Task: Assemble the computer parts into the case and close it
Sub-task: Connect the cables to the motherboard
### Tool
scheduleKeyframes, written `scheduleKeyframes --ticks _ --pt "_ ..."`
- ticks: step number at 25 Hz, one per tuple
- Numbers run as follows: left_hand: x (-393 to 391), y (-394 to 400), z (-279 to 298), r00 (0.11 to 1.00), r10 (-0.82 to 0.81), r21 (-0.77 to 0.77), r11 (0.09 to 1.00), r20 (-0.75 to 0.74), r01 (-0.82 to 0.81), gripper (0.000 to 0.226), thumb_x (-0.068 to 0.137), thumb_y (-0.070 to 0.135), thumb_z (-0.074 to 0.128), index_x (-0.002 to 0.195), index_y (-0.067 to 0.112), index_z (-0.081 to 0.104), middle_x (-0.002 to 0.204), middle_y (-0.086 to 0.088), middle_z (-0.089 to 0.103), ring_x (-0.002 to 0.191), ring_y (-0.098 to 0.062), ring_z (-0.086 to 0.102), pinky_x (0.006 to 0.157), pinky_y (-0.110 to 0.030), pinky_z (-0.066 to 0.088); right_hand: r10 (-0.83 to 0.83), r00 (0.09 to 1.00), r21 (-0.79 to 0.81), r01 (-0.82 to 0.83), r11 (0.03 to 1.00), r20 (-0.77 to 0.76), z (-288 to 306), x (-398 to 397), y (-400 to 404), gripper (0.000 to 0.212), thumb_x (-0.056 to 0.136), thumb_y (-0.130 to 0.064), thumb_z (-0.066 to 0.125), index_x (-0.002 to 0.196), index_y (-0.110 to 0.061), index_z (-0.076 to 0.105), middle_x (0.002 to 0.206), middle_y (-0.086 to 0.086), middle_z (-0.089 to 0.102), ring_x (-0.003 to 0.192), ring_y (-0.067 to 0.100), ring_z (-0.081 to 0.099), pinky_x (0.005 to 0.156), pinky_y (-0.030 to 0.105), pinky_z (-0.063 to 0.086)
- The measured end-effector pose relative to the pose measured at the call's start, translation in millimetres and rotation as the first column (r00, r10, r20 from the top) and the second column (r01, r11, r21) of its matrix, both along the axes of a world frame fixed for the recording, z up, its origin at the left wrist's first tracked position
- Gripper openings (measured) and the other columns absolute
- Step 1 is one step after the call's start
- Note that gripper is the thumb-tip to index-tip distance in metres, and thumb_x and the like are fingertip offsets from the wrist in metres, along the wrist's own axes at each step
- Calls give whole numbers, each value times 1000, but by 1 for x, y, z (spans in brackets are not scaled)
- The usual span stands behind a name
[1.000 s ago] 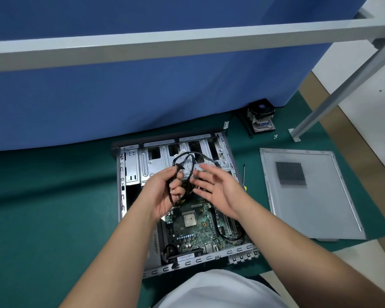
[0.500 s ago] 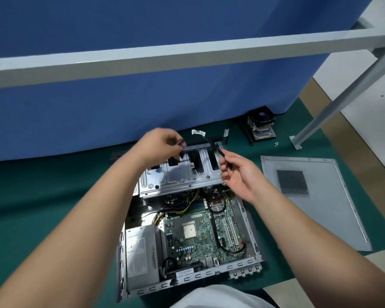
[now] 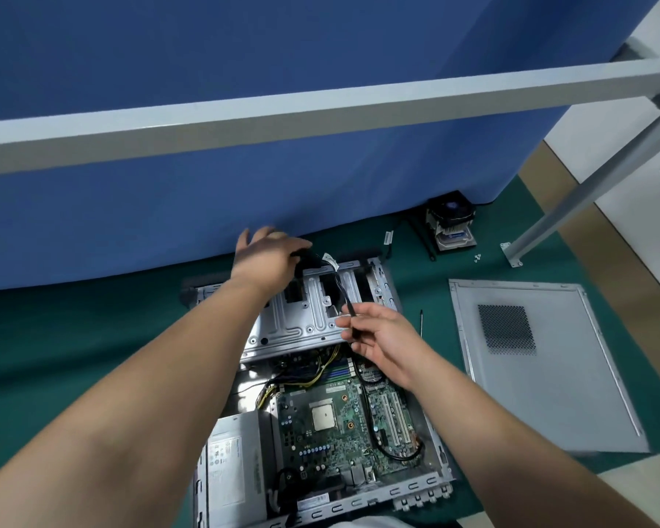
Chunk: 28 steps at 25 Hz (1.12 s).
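Two hands share one black cable [image 3: 342,295]: left hand [image 3: 271,257] grips its far end, right hand [image 3: 374,333] pinches it. Feed it slack over the drive cage [image 3: 305,318], avoiding snags.

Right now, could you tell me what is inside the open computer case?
Inside the computer case: a green motherboard with its bare CPU, a grey power supply, yellow and black cables, and a metal drive cage. Whatever lies beneath the cage and forearms is hidden.
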<state>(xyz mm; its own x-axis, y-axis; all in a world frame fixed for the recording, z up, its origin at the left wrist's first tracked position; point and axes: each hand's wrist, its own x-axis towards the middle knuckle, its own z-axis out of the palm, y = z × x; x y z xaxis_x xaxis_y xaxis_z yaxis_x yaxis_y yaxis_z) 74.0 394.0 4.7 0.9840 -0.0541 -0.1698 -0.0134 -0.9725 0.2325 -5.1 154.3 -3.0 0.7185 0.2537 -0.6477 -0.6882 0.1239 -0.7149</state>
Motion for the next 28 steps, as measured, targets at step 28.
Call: scheduleKeyframes --ticks 28 --pt "-54 -17 -17 924 380 -435 840 41 -326 39 101 40 56 139 28 58 139 -2 59 136 -28 41 111 -43 33 219 975 -79 -220 972 -22 -22 -45 -12 22 97 -1 64 116 -9 71 115 19 70 100 27 75 85 28 60"
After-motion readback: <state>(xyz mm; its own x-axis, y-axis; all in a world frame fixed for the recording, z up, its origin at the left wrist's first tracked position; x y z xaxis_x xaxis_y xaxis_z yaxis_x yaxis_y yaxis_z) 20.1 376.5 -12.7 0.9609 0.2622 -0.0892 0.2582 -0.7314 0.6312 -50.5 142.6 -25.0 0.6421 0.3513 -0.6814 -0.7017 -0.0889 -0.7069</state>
